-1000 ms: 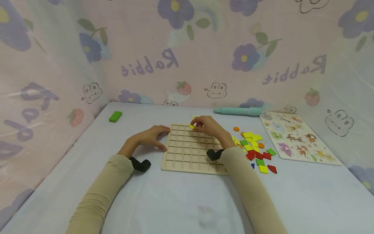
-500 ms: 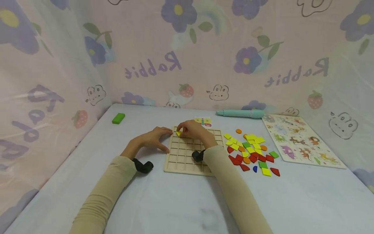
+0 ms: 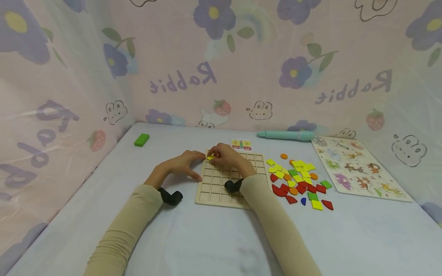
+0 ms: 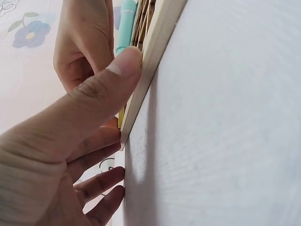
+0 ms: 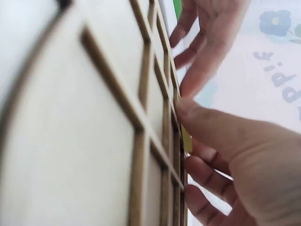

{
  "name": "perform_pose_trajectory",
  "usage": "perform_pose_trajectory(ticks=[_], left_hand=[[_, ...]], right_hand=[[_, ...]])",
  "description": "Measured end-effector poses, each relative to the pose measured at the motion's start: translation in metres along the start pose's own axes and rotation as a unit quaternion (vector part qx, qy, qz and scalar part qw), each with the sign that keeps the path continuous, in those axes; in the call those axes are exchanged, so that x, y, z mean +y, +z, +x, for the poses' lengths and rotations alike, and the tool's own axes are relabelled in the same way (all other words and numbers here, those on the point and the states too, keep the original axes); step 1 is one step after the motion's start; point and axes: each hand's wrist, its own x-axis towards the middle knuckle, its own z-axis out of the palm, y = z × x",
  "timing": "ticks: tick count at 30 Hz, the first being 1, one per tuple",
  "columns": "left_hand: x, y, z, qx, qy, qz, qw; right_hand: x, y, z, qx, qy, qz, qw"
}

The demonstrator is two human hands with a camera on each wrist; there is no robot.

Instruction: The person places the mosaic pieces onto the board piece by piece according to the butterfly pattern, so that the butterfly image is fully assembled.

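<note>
A wooden grid board (image 3: 210, 188) lies on the table, its square cells divided by thin raised strips. My right hand (image 3: 227, 157) is over its far left corner and pinches a yellow tile (image 3: 210, 157) between thumb and fingers. In the right wrist view the yellow tile (image 5: 187, 141) shows edge-on at the grid, partly hidden by the thumb. My left hand (image 3: 181, 164) is spread along the board's left side. Its thumb (image 4: 126, 62) rests on the board's edge in the left wrist view, with fingertips near the far corner.
Loose yellow, red, green, orange and blue tiles (image 3: 300, 180) lie right of the board. Behind it is a small pattern card (image 3: 241, 144). A teal pen (image 3: 286, 135) lies at the back, an animal puzzle board (image 3: 359, 166) at the right, a green block (image 3: 141, 140) far left.
My right hand has carried the yellow tile leftward across the board to its far left corner, uncovering the pattern card and more loose tiles. The left hand stays at the board's left edge.
</note>
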Motion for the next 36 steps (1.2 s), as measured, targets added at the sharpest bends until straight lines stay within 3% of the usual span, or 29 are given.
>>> perform_pose_trajectory(ticks=[20,36], left_hand=[[0.001,-0.001,-0.001,-0.003,-0.007,-0.011,0.9999],[0.002,-0.001,-0.001,-0.002,-0.010,-0.014,0.9998]], right_hand=[[0.011,0.009,-0.002,0.039,0.003,0.084,0.9957],[0.010,0.010,-0.001,0.044,0.013,0.073,0.9963]])
